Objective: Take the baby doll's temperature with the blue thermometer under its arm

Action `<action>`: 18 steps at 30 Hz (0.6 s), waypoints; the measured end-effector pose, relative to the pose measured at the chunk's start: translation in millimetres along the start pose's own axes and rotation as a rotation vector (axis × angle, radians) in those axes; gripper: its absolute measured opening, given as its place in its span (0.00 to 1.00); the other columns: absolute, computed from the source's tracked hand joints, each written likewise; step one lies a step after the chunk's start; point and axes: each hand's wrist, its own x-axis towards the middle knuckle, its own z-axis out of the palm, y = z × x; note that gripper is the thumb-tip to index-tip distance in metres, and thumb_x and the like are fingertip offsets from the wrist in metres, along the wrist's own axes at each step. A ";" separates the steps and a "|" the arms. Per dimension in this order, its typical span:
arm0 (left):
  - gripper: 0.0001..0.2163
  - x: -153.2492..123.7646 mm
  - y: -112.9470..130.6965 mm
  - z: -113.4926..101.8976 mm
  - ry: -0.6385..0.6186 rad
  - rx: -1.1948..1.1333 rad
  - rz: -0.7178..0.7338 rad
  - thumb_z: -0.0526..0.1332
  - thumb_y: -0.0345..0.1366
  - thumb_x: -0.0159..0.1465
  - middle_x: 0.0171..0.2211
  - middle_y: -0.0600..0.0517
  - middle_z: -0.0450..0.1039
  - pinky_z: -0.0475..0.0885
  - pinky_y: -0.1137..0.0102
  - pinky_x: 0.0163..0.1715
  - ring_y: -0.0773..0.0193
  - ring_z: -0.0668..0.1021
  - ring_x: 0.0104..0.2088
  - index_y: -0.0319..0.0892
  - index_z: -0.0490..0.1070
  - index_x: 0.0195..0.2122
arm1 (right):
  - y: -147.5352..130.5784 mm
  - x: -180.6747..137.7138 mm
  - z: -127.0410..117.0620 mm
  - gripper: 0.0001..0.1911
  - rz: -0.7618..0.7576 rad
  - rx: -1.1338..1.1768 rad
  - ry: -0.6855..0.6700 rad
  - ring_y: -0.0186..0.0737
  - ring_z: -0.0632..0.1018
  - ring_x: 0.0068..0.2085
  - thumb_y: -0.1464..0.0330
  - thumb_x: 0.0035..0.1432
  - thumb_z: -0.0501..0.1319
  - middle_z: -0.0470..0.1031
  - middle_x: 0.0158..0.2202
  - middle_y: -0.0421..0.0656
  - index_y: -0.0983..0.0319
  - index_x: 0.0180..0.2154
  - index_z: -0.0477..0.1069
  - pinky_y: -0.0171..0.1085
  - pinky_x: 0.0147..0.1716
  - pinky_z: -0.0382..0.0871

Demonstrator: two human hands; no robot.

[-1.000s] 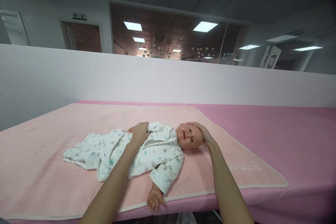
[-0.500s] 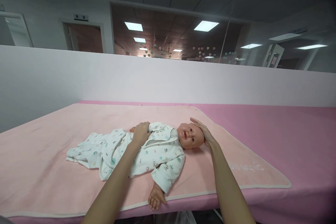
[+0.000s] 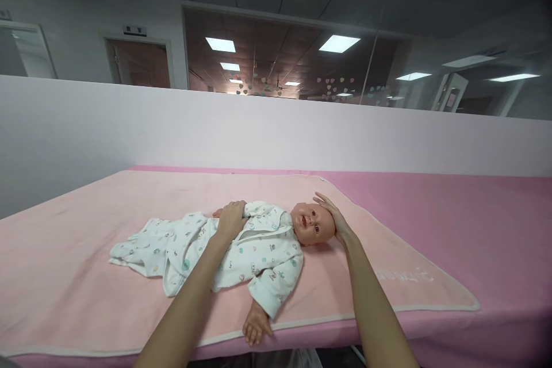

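Observation:
A baby doll [image 3: 259, 247] in white printed clothes lies on its back, its head [image 3: 314, 223] to the right and face turned toward me. My left hand [image 3: 233, 219] is closed over the doll's far sleeve at the waist, its fingertips partly hidden; the doll's far hand [image 3: 218, 213] peeks out beside it. Against the crown of the head rests my right hand [image 3: 334, 215], cupped with fingers stretched out and apart. The near doll arm ends in a bare hand [image 3: 257, 325] at the blanket's front border.
Under the doll spreads a peach blanket [image 3: 77, 287] with a pale border, over a pink table cover [image 3: 495, 241]. A white partition [image 3: 276, 132] stands behind the table. Beyond it are a window with heart stickers and a doorway [image 3: 140, 63].
The fingers of my right hand have lifted and spread slightly at the doll's head. My left hand and the doll stay in place.

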 end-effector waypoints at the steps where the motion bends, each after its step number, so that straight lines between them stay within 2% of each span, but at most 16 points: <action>1: 0.10 0.1 -0.1 0.1 0.001 0.002 0.000 0.56 0.33 0.54 0.38 0.50 0.69 0.62 0.68 0.40 0.59 0.68 0.41 0.41 0.63 0.38 | 0.0 0.0 -0.1 0.22 0.001 0.002 0.004 0.41 0.64 0.53 0.61 0.46 0.58 0.64 0.51 0.36 0.50 0.46 0.65 0.40 0.53 0.58; 7: 0.11 0.2 -0.1 0.3 0.015 0.000 0.003 0.56 0.33 0.53 0.38 0.49 0.69 0.62 0.68 0.39 0.59 0.68 0.41 0.41 0.63 0.38 | -7.2 -6.0 4.5 0.15 0.038 -0.037 -0.076 0.46 0.69 0.48 0.61 0.45 0.57 0.70 0.45 0.42 0.60 0.34 0.73 0.41 0.51 0.60; 18: 0.10 -2.0 4.1 -5.0 -0.008 0.006 -0.007 0.55 0.33 0.54 0.38 0.49 0.69 0.62 0.68 0.39 0.59 0.68 0.41 0.41 0.62 0.38 | -4.8 -3.3 4.1 0.13 0.017 -0.023 -0.041 0.45 0.70 0.47 0.62 0.43 0.58 0.72 0.42 0.40 0.59 0.32 0.73 0.40 0.50 0.61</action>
